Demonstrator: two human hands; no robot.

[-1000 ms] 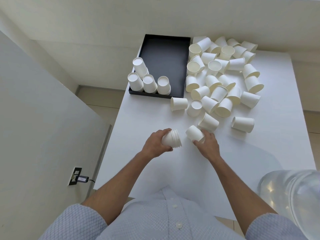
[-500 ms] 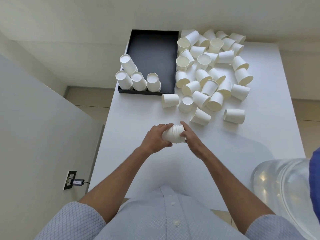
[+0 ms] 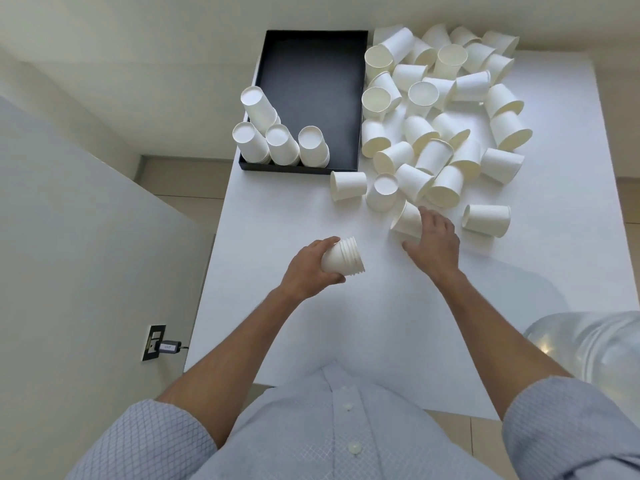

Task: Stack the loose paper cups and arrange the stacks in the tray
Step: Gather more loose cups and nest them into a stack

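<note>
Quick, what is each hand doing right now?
Left hand: grips a short stack of cups.
Right hand: curls round a loose cup lying on the table.

Far two-thirds of the black rectangular tray (image 3: 311,74) floor is bare; four upturned white paper cup stacks (image 3: 277,140) block its near-left end. A dense heap of loose white paper cups (image 3: 440,126) crowds the white table (image 3: 363,306) right of the tray. Near half of the table open.
</note>
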